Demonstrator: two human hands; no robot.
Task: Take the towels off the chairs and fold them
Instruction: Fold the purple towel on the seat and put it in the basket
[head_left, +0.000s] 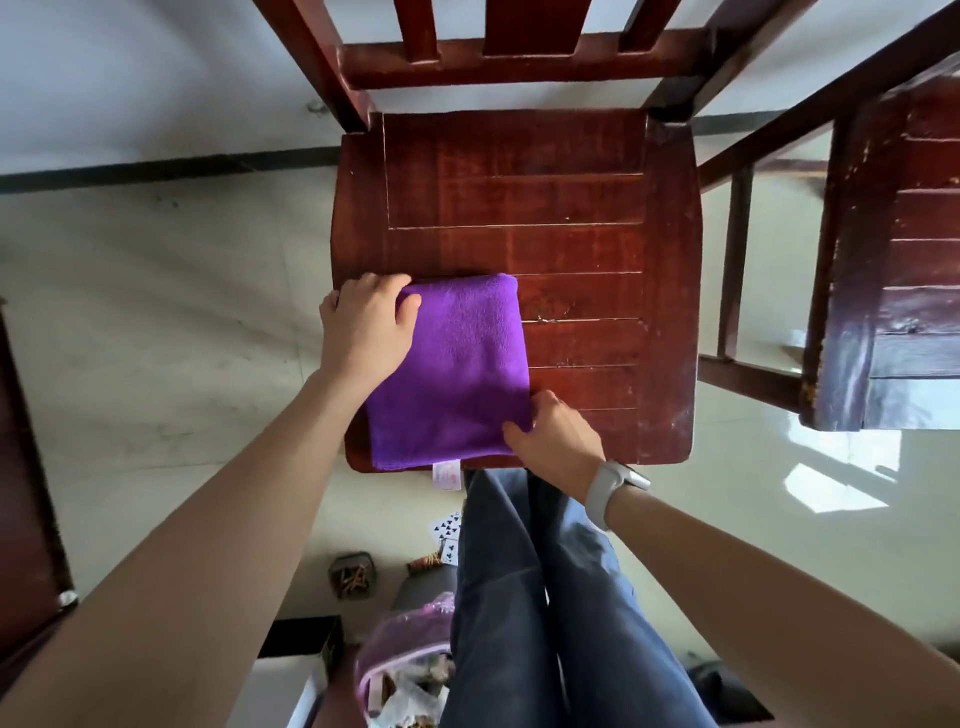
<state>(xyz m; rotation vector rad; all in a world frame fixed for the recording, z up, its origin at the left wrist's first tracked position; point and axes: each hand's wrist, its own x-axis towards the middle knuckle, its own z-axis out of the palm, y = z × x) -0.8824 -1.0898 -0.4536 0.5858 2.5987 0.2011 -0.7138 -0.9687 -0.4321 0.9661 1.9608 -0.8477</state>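
Left hand (363, 332) pinching far corner, right hand (553, 439) pinching near corner of folded purple towel (457, 374) at chair seat (571, 234) edge; careless tug could unfold it or drop it.

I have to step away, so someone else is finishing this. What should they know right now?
Left hand: resting on the purple towel's far left corner.
Right hand: at its near right corner.
Towel: folded into a rectangle, flat on the front left of the wooden chair seat, tag hanging over the edge.
Left: possibly another fold; no other towels are in view.
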